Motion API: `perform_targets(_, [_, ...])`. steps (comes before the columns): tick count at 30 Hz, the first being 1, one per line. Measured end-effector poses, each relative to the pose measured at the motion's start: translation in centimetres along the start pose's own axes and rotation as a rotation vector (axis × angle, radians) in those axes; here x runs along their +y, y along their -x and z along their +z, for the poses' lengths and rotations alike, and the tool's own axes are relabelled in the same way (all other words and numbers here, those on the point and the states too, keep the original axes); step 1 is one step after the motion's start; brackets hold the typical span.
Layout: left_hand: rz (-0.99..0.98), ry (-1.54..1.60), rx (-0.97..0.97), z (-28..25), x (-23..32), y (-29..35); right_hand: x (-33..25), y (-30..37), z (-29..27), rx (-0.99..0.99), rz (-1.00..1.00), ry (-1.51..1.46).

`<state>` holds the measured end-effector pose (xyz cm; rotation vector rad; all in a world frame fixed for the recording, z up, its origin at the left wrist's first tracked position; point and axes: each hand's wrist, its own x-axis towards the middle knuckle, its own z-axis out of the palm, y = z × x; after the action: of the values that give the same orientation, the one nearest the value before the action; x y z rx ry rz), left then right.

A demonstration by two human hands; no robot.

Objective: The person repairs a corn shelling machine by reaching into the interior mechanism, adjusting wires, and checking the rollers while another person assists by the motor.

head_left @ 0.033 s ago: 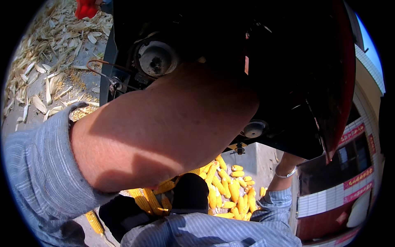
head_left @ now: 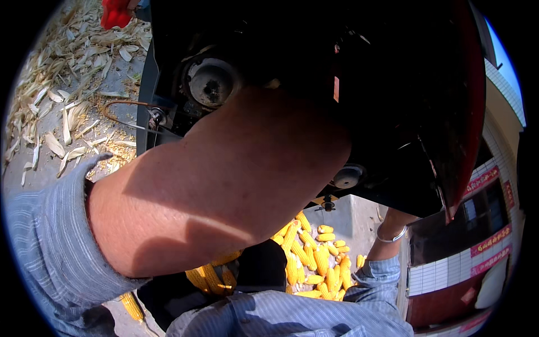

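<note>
Reaches with the bare left forearm point(head_left: 219, 185) into the shadowed inside of a dark, red-edged machine point(head_left: 393, 140), close in front of the body. Cannot tell the left hand's openness or any hold, with its fingers lost in the dark. Bears, on the machine, a large round metal part point(head_left: 212, 83) just beyond the forearm, a smaller round part point(head_left: 347, 176) on the forearm's right and a yellowish bracket point(head_left: 325, 203) at the lower edge. Has a bent, rusty rod point(head_left: 120, 106) jutting out on the left. Extends the right wrist, ringed by a silvery bracelet point(head_left: 392, 237), up behind the machine's lower right corner. Cannot tell the right hand's grip either, hidden there. Shows below, around dark-clad knees point(head_left: 261, 267), a heap of yellow corn cobs point(head_left: 319, 259), and a lone cob point(head_left: 132, 306) near the blue striped sleeve point(head_left: 67, 224). Scatters dry husks point(head_left: 54, 144) and loose kernels point(head_left: 117, 150) over the ground on the left. Stands farther right: a partly white-tiled building point(head_left: 443, 278) with reddish strips point(head_left: 490, 240).
</note>
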<state>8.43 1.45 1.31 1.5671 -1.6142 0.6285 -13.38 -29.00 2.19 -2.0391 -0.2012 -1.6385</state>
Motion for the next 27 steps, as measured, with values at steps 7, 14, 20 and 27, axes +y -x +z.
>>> perform_targets(7, [0.054,-0.228,0.033,3.5,-0.4,-0.6,-0.4,-0.1,-0.4,0.009,-0.027,0.089])
perform_targets(14, [0.032,-0.123,-0.094,3.4,0.9,-2.0,-0.6,-0.1,0.7,0.03,-0.032,0.081])
perform_targets(20, [0.056,-0.009,-0.035,1.5,0.0,-1.2,-1.2,0.1,0.8,0.049,-0.019,0.065])
perform_targets(27, [0.051,-0.158,-0.055,1.9,0.4,-0.8,-1.8,-0.1,1.1,0.053,0.219,-0.151])
